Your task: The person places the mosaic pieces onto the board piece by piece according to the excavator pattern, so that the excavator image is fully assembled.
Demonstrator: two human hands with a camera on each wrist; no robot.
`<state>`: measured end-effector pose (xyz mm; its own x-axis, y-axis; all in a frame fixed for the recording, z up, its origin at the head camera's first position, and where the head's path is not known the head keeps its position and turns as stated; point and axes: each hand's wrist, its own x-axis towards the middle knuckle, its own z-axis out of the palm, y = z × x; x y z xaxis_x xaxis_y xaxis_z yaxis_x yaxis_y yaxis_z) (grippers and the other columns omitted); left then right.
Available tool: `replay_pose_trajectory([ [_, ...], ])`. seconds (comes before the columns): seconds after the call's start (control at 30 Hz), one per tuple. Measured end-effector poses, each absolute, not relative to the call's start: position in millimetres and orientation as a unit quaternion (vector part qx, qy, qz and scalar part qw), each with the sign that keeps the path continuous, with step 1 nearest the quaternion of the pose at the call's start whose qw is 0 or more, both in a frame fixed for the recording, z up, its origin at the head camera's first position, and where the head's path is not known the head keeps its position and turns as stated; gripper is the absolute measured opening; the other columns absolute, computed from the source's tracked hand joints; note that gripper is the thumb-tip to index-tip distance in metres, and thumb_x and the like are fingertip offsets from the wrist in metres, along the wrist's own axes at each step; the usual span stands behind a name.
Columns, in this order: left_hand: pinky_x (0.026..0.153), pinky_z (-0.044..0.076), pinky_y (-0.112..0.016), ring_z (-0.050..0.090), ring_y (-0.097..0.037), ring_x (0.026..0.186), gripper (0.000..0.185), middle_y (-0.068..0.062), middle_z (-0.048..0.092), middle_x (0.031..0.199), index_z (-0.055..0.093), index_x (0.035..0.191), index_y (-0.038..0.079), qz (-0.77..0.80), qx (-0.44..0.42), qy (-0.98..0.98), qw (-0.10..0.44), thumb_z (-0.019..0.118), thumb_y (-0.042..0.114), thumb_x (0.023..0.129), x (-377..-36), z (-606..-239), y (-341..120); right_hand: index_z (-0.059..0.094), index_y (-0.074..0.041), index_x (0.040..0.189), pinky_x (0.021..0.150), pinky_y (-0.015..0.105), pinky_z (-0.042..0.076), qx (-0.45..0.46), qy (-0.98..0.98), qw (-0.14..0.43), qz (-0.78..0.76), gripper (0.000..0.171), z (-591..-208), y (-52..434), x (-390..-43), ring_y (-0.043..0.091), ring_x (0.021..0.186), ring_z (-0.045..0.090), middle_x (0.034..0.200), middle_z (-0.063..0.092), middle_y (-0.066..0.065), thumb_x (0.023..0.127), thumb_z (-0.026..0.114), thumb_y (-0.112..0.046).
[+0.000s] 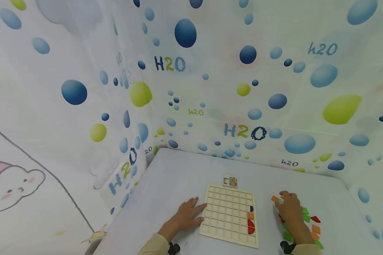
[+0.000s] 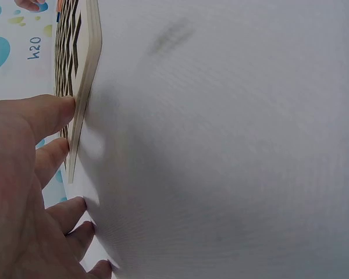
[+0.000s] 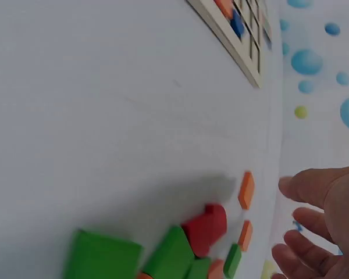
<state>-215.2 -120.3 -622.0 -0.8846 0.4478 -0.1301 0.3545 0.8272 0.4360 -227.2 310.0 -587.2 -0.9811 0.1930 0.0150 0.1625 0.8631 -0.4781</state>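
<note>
R hand (image 1: 289,207) hovers over loose pcs, thumb & fingers parted, tips not pinching anything I can see. Orange tile (image 1: 275,198) lies just off its thumb; green pcs (image 1: 306,218) and a pointed red pc (image 1: 315,219) sit to that hand's right, w/ more by the wrist. L hand (image 1: 187,214) is spread, thumb & index touching the left edge of a wooden grid board (image 1: 225,214), which lies btwn the hands. Column nearest R hand holds blue, orange & red pcs (blue farthest off). Small patterned card (image 1: 230,181): beyond the board, ahead of both hands.
</note>
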Motion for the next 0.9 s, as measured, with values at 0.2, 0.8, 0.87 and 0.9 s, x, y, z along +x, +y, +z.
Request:
replay_pose_trajectory([
  [0.2, 0.126, 0.026, -0.064, 0.031, -0.039, 0.158, 0.058, -0.013, 0.034, 0.171, 0.048, 0.159, 0.035, 0.205, 0.219, 0.947, 0.112, 0.062, 0.048, 0.104, -217, -621, -117, 0.048, 0.013, 0.138, 0.091, 0.075, 0.043, -0.172, -0.958, -0.027, 0.228, 0.052, -587, 346, -239, 0.064, 0.116, 0.044, 0.129, 0.044, 0.046, 0.097, 0.064, -0.015],
  [0.8, 0.127, 0.026, -0.063, 0.032, -0.039, 0.158, 0.059, -0.013, 0.034, 0.171, 0.048, 0.159, 0.035, 0.197, 0.212, 0.95, 0.113, 0.061, 0.049, 0.103, -218, -623, -119, 0.058, 0.01, 0.127, 0.087, 0.072, 0.041, -0.141, -0.958, -0.085, 0.236, 0.045, -597, 358, -246, 0.047, 0.099, 0.057, 0.116, 0.059, 0.034, 0.099, 0.066, -0.024],
  [0.87, 0.127, 0.026, -0.063, 0.031, -0.039, 0.158, 0.059, -0.013, 0.034, 0.171, 0.048, 0.159, 0.035, 0.196, 0.212, 0.951, 0.114, 0.061, 0.05, 0.103, -218, -622, -119, 0.061, 0.006, 0.124, 0.089, 0.074, 0.041, -0.114, -0.962, -0.109, 0.222, 0.047, -594, 352, -243, 0.045, 0.102, 0.06, 0.117, 0.062, 0.031, 0.097, 0.071, -0.031],
  [0.9, 0.127, 0.025, -0.063, 0.031, -0.038, 0.158, 0.059, -0.013, 0.034, 0.171, 0.047, 0.16, 0.035, 0.196, 0.211, 0.951, 0.115, 0.06, 0.05, 0.104, -218, -622, -119, 0.062, 0.005, 0.122, 0.092, 0.078, 0.04, -0.097, -0.963, -0.121, 0.219, 0.047, -593, 348, -241, 0.044, 0.104, 0.061, 0.116, 0.064, 0.029, 0.096, 0.073, -0.032],
])
